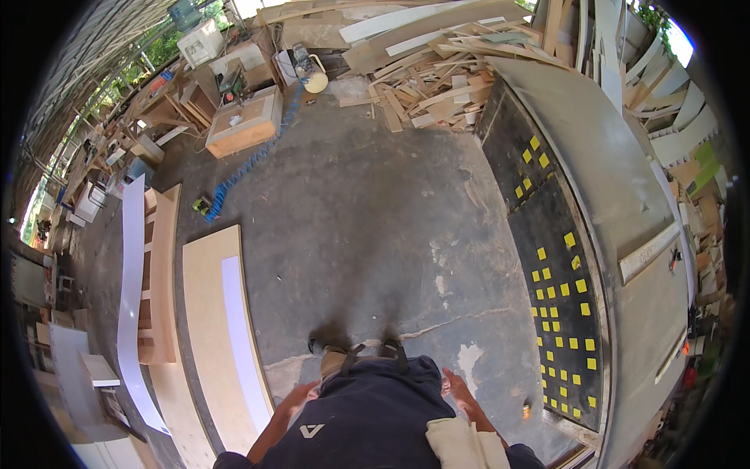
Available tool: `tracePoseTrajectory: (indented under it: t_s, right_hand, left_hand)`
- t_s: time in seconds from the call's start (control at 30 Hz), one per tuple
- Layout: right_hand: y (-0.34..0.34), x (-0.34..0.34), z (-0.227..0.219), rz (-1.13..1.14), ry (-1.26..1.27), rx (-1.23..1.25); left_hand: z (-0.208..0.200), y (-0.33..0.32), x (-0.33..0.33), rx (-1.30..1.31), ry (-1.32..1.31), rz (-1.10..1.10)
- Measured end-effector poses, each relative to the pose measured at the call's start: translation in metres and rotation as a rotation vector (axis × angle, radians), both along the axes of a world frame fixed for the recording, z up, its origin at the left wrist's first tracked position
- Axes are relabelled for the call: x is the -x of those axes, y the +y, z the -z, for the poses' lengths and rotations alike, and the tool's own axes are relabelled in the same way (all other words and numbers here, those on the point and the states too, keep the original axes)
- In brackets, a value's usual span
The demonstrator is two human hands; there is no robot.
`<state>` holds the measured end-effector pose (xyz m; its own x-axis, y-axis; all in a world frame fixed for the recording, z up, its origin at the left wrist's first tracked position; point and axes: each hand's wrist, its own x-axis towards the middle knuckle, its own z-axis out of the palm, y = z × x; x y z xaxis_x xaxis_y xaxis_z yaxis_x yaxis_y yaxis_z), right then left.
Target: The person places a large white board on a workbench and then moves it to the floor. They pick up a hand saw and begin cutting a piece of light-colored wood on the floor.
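Both arms hang at my sides. My left hand is beside my dark apron, its fingers too small and turned away to make out. On the other side, my right hand is close to the apron's edge, fingers likewise unclear. No held object shows in either hand. A cream cloth lies over the apron near my right forearm. Nearest my left hand is a pale plywood panel on the floor, bearing a white strip. Beyond it lies a wooden frame with crosspieces, a long white strip along its side.
A large workbench with yellow squares on its dark side stands right. A small can sits by its foot. A blue coiled hose crosses the floor to a green tool. Scrap wood is heaped at the back.
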<state>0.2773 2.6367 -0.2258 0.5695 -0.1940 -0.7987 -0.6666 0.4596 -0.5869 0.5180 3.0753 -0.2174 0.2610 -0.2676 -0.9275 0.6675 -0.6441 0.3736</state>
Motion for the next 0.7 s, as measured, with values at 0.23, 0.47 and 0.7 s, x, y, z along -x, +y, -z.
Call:
tracePoseTrajectory:
  t_s: [0.23, 0.47, 0.7]
  right_hand:
    - [-0.031, -0.030, 0.002, -0.095, 0.073, 0.418]
    - [-0.068, -0.050, -0.002, 0.122, 0.095, 0.817]
    - [0.006, 0.060, 0.031, 0.632, 0.372, 0.673]
  left_hand:
    - [-0.036, -0.082, -0.069, 0.386, -0.293, 0.160]
    - [-0.056, -0.212, -0.113, 0.363, -0.180, 0.555]
    - [0.016, -0.342, -0.150, 0.287, 0.198, 0.968]
